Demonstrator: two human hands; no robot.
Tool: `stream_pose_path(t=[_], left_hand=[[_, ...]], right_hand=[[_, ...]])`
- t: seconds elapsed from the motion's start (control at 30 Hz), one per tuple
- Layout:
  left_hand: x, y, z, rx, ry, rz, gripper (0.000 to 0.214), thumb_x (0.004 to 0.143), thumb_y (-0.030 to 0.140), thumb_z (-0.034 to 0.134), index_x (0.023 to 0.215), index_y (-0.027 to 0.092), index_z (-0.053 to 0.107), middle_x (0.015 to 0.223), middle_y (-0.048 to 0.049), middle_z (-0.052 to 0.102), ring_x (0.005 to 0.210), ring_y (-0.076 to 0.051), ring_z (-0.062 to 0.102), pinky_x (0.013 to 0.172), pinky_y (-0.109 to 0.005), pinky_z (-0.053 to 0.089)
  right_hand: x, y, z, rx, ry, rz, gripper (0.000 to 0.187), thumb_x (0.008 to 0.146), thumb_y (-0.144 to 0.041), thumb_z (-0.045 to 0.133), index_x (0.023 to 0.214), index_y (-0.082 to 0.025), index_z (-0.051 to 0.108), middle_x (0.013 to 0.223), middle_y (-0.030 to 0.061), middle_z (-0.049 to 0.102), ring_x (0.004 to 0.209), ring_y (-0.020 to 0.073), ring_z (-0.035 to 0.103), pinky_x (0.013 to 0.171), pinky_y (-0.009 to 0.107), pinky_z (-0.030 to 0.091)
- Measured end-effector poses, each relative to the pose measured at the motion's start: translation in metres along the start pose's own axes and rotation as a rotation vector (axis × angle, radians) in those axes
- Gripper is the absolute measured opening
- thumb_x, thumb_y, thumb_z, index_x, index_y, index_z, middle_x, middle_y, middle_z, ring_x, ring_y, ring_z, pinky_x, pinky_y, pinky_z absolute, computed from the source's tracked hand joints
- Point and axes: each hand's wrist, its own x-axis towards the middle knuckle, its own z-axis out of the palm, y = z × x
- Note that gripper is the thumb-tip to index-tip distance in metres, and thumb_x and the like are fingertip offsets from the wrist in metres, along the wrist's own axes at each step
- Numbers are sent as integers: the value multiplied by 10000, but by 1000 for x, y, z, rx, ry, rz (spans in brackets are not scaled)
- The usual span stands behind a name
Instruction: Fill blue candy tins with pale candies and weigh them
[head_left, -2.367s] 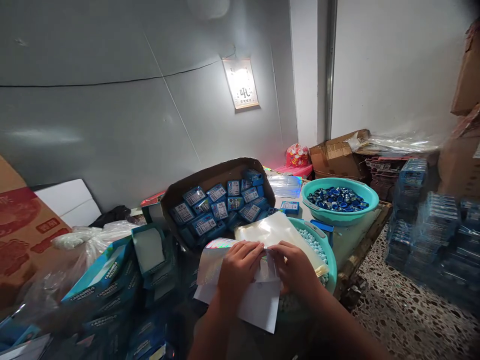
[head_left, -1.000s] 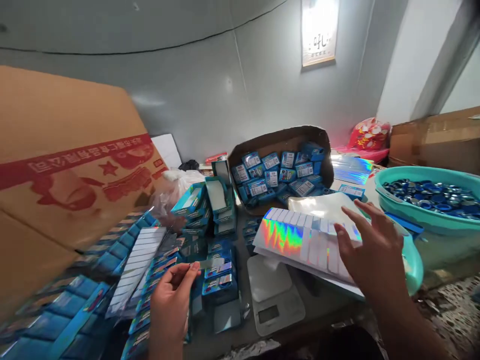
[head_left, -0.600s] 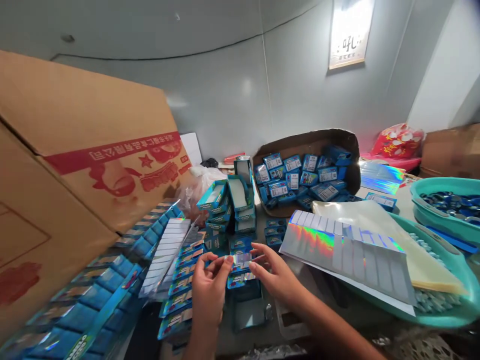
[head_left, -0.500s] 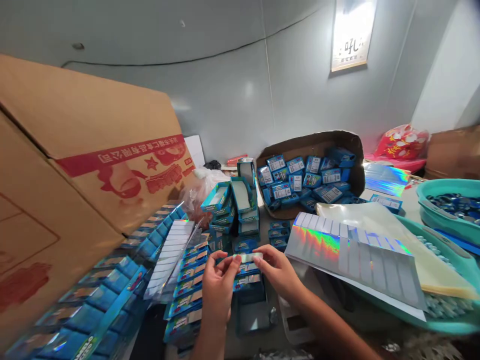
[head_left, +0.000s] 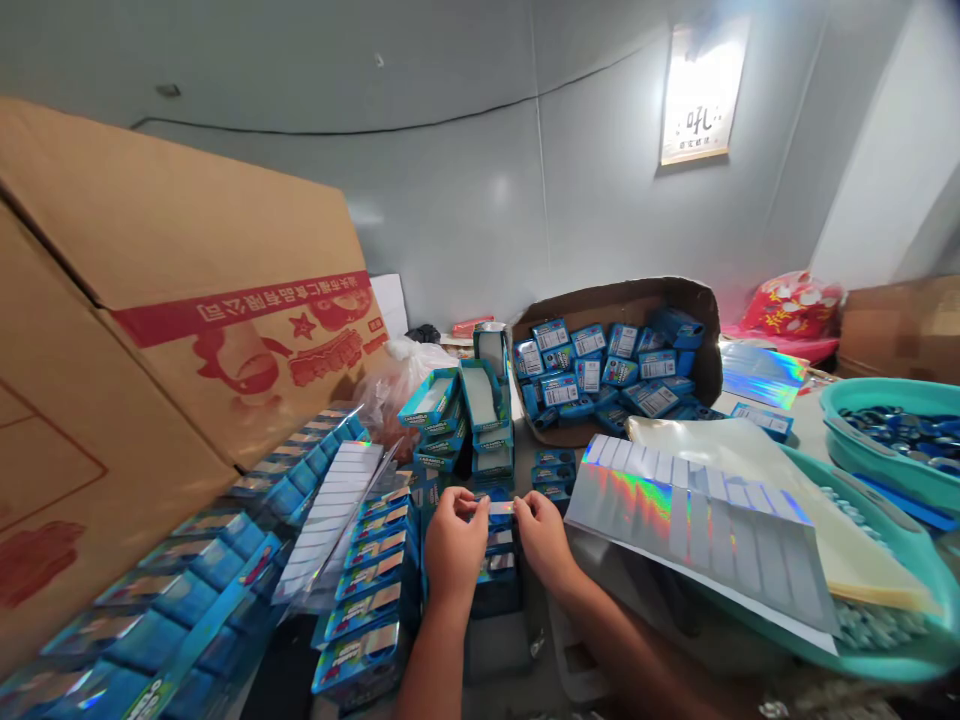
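My left hand (head_left: 454,548) and my right hand (head_left: 546,542) pinch the two ends of a small shiny sticker strip (head_left: 501,508). They hold it stretched flat just above a row of small blue boxes (head_left: 495,590). Whether the strip touches a box I cannot tell. Pale shiny strips show on the tops of the boxes nearer me. Left of my left hand stands another row of blue boxes (head_left: 367,610) with similar strips on their tops. The sticker sheets (head_left: 701,520) with silvery, rainbow-like backing lie to the right of my right hand.
Blue display trays (head_left: 480,395) are stacked ahead. Behind them to the right, a cardboard carton (head_left: 600,300) holds many blue boxes. A large carton (head_left: 180,230) stands at left, beside filled trays (head_left: 195,620). Teal basins (head_left: 907,655) stand at right.
Both hands have moved slightly away from me with the strip, farther along the box row. Their fingers are now more curled, and shiny box tops show below them. The view has shifted slightly.
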Motion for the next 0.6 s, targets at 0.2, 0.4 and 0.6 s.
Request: stream_pose_path(t=[0.2,0.4,0.6], left_hand=[[7,1,-2,116,-17,23,162,799,381,632,842,240,564,765,-14,681,755,-232,653,667,-291,409],[7,-7,0,138,-69,23,118,813,323,639,791,234,565,737,-13,686,702,-215,661,637,-273,422],[8,-11,2,186,-91,52,95,820,274,644,777,225,576,741,-16,681,708,-209,658,629,-265,424]], right_hand=[[-2,7,8,-52,51,-22,363,762,-550,469,601,-224,457,620,7,513,642,182,466,614,304,344],[0,23,15,-110,73,55,345,781,-527,409,592,-239,426,609,19,535,626,193,497,593,302,358],[4,26,13,-243,9,73,304,822,-419,428,582,-233,421,603,15,544,623,188,509,585,288,338]])
